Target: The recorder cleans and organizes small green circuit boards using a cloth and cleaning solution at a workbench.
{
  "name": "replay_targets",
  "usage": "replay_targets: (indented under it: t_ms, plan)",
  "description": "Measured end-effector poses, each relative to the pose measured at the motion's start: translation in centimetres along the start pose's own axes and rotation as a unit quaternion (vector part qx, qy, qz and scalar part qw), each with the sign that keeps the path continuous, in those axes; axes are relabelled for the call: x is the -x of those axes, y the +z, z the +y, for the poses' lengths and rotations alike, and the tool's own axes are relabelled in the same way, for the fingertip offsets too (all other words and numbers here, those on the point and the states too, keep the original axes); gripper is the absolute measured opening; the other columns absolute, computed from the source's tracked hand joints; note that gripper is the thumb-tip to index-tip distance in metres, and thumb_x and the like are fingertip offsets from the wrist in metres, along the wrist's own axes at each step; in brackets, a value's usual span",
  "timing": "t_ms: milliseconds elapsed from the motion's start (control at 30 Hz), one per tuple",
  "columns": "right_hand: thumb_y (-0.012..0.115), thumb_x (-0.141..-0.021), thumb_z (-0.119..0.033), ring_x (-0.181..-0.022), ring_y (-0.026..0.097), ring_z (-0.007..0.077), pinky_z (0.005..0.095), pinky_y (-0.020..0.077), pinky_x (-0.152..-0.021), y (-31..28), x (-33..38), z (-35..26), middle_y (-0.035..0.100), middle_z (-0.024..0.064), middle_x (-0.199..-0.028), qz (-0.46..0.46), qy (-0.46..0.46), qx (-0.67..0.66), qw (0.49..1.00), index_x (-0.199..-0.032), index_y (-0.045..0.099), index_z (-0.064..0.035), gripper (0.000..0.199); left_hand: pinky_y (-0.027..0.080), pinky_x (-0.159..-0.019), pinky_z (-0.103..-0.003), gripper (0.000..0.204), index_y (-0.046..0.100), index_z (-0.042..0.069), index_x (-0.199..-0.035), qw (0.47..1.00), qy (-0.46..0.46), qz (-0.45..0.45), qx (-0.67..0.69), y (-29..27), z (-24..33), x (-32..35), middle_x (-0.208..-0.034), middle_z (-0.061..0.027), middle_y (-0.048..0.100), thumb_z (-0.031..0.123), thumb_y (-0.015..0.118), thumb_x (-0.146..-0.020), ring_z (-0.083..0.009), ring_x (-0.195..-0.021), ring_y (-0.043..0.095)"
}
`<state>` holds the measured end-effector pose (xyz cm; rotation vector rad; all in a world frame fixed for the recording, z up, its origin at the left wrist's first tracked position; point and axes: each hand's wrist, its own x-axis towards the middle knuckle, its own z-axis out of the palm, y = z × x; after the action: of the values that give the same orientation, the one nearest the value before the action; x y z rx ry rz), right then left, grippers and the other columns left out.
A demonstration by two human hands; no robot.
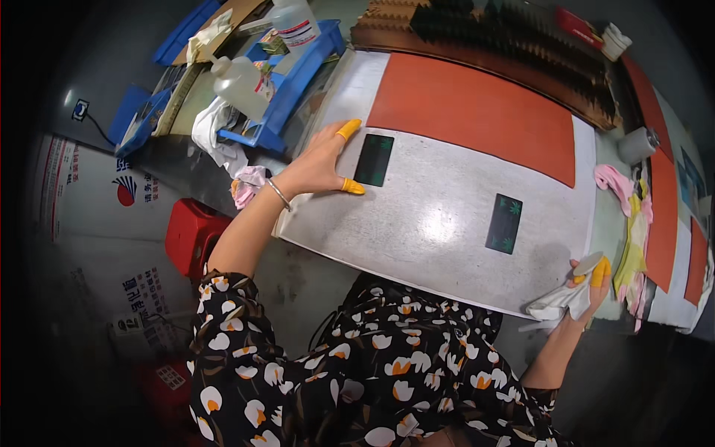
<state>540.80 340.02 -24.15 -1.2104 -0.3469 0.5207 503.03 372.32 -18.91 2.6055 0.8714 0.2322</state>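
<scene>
My left hand (322, 160) is spread wide at the left of the grey work surface (417, 238), yellow cots on its thumb and finger. Those two tips lie beside the left edge of a dark glass-like panel (375, 160) with green leaf marks; whether they touch it, I cannot tell. A second, similar dark panel (503, 223) lies flat further right. At the near right corner, my right hand (596, 290), also in yellow cots, is closed on a white cloth (555, 302). A pale rounded piece (588, 264) shows at its fingers, its kind unclear.
An orange-red mat (477, 112) covers the surface's far part, before a slotted brown rack (484, 33). Left stands a blue tray (269, 134) with a clear bottle (242, 86). Pink and yellow cloths (633, 223) and a metal canister (637, 145) are right. A red stool (190, 235) stands lower left.
</scene>
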Motion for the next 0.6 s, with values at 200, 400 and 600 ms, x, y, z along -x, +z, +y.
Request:
replay_targets:
  t_ms: [200,400,600]
  plan:
    - [0.047,-0.088,-0.016,-0.048,0.051,0.0153,0.0212,0.0398,-0.041,-0.3,-0.5,0.0,0.06,0.0219,-0.08,-0.001,0.013,0.012,1.0,-0.11,0.046,-0.0029,0.026,0.023,-0.099,-0.038,0.092,0.029,0.004,-0.128,0.998,0.067,-0.013,0.016,1.2,-0.3,-1.2,-0.124,-0.0169,0.033,0.036,0.076,-0.056,-0.0338,-0.115,0.03]
    - [0.048,-0.087,-0.017,-0.044,0.049,0.0142,0.0219,0.039,-0.04,1.3,-0.8,0.1,0.06,0.0207,-0.075,-0.001,0.002,0.04,0.999,-0.104,0.048,-0.0035,0.021,0.027,-0.093,-0.037,0.086,0.031,0.004,-0.126,0.999,0.003,-0.004,0.043,0.8,1.3,-0.8,-0.116,-0.016,0.037,0.026,0.074,-0.055,-0.0324,-0.111,0.034]
    - [0.048,-0.087,-0.016,-0.043,0.049,0.0118,0.0211,0.0397,-0.041,1.7,-0.2,-0.4,0.06,0.0187,-0.072,0.003,0.006,0.011,1.0,-0.099,0.051,-0.0029,0.017,0.025,-0.095,-0.037,0.088,0.032,0.003,-0.125,0.998,0.004,0.032,-0.045,2.0,3.1,-0.9,-0.117,-0.0158,0.037,0.028,0.077,-0.054,-0.0313,-0.111,0.034]
